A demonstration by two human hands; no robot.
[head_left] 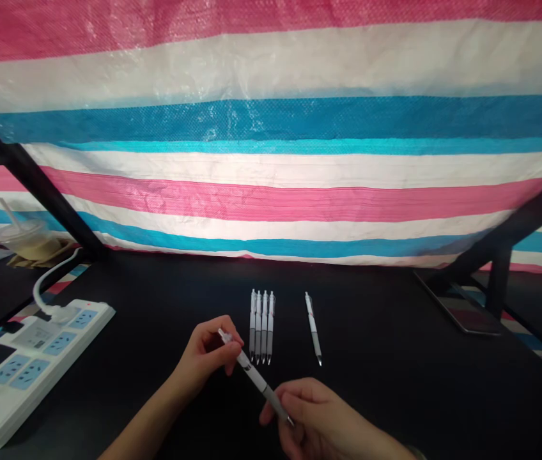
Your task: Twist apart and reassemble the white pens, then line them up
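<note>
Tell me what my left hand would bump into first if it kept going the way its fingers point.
Your left hand would probably meet the row of four pens, just past its fingertips, though depth is hard to judge.

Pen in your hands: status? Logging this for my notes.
Left hand on the pen's far end, right hand at its tip. Four pens in a row just ahead. Single pen to their right.
</note>
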